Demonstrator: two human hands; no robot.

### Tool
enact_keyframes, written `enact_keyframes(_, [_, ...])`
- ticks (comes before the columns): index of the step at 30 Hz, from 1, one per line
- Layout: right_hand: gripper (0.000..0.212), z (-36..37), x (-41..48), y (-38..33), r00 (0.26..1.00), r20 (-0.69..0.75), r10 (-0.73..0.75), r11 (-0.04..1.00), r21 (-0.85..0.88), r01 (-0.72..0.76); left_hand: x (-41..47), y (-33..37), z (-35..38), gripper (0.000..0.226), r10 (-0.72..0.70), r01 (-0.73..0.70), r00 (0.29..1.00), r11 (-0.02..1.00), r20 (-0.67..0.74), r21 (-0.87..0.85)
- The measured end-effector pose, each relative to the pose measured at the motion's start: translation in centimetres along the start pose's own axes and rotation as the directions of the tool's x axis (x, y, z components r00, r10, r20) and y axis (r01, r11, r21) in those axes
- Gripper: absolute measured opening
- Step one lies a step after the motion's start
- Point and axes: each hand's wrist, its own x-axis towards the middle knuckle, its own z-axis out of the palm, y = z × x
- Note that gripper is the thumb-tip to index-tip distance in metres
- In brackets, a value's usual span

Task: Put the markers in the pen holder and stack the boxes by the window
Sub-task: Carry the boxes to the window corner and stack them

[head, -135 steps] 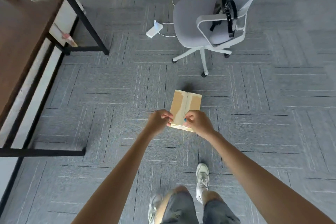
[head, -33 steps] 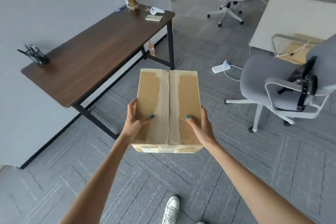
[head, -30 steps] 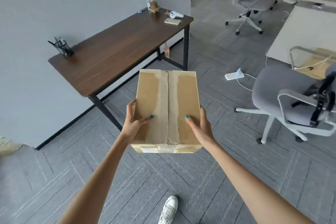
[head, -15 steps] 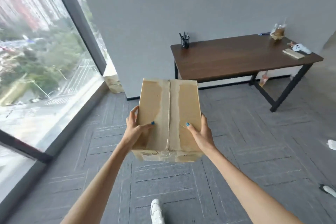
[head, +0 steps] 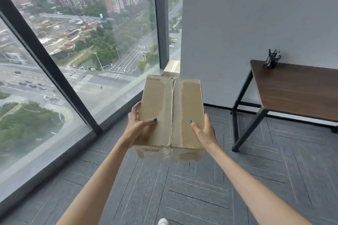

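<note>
I hold a taped cardboard box [head: 172,111] in the air at chest height, level, with its taped seam running away from me. My left hand [head: 137,128] grips its left side and my right hand [head: 203,131] grips its right side, thumbs on top. Beyond it a second cardboard box [head: 172,70] stands on the floor in the corner between the window [head: 82,51] and the grey wall, partly hidden by the held box. A black mesh pen holder [head: 272,60] with several markers in it stands on the left end of the wooden desk [head: 296,89].
Floor-to-ceiling glass with dark frames runs along the left. A grey wall [head: 256,14] stands ahead, the desk with black metal legs [head: 243,115] against it at the right. Grey carpet tiles cover the floor. The toe of my white shoe [head: 163,221] shows at the bottom edge.
I have turned left with the box, from the desk and chairs toward the window corner. The grip on the box is the same. The corner box has come nearer.
</note>
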Motion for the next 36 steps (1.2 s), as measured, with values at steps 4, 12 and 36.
enact_keyframes(4, [0.083, 5.3, 5.4, -4.4, 0.999, 0.012, -0.039, 0.999, -0.018, 0.040, 5.6, 0.9, -5.7, 0.076, 0.012, -0.012, 0.999, 1.000, -0.042, -0.011])
enact_keyframes(12, [0.077, 11.5, 14.3, -10.7, 0.990, 0.031, -0.136, 0.990, -0.032, 0.137, 15.4, 2.8, -11.7, 0.080, 0.053, -0.055, 0.990, 0.998, -0.128, -0.011])
enact_keyframes(36, [0.073, 18.0, 58.6, -20.4, 0.979, 0.008, -0.201, 0.971, -0.129, 0.201, 60.8, 8.5, -11.9, 0.081, 0.043, -0.029, 0.994, 0.990, -0.105, 0.136])
